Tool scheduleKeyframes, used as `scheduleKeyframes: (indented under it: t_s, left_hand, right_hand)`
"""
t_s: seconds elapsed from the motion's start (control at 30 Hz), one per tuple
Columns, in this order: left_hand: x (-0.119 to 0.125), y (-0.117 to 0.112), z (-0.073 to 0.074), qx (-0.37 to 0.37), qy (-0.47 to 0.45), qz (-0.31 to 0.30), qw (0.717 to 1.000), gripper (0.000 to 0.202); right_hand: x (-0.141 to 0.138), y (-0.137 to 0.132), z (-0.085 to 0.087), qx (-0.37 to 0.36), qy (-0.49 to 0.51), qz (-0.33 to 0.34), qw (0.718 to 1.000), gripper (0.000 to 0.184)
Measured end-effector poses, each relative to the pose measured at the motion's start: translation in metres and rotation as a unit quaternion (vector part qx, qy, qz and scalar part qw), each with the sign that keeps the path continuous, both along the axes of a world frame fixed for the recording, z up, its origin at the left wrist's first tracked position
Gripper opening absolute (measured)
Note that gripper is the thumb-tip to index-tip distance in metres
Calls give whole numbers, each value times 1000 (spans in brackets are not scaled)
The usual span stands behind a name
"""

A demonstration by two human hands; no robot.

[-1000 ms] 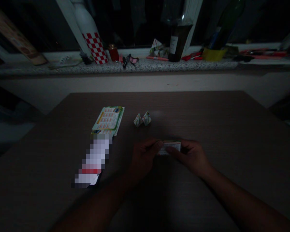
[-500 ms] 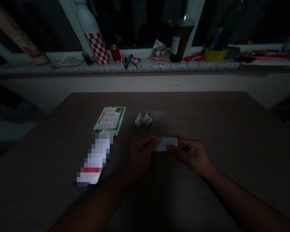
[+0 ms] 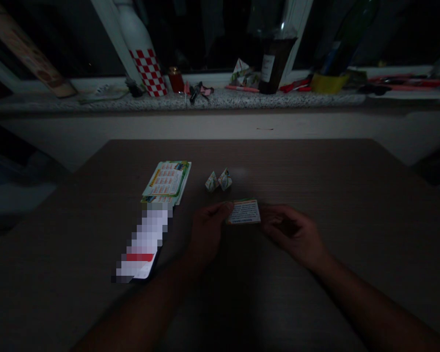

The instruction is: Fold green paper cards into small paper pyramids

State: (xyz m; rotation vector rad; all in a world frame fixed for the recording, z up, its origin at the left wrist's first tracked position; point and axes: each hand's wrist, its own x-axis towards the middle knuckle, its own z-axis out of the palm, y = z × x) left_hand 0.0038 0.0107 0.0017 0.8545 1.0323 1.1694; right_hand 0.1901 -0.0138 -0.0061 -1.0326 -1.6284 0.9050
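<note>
A small printed paper card [image 3: 244, 212] is held just above the dark wooden table [image 3: 315, 166] in dim light. My left hand [image 3: 207, 232] pinches its left edge. My right hand [image 3: 291, 232] sits by the card's right edge with fingers curled, and whether it still touches the card is unclear. Two small folded paper pieces [image 3: 218, 181] stand on the table just beyond the card. A stack of printed calendar cards [image 3: 166, 181] lies to the left.
A blurred-out flat object [image 3: 143, 244] lies left of my left arm. Behind the table, a stone windowsill [image 3: 168, 101] carries a red-and-white checked bottle [image 3: 148, 71], a dark wine bottle [image 3: 273, 58], a yellow tape roll [image 3: 324, 82], pens and paper scraps.
The card has moved up and slightly left, away from me, and now shows more of its face. My right fingers have slipped from on top of it to its right edge.
</note>
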Motion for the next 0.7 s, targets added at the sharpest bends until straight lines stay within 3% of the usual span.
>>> scheduleKeyframes:
  t_s: [0.1,0.23,0.37,0.7]
  left_hand:
    - [2,0,0,-47,-17,-10,999,14]
    - [6,-3,1,-83,-3,-31,996,15]
    - [7,-6,2,-97,20,-50,994,17]
    - [5,-6,4,-100,84,-77,988,20]
  right_hand:
    - [5,1,0,182,-127,-12,975,36]
    - [8,4,2,307,-219,-5,926,29]
    - [9,7,1,340,-246,15,908,25]
    - [7,9,0,348,-211,16,913,22]
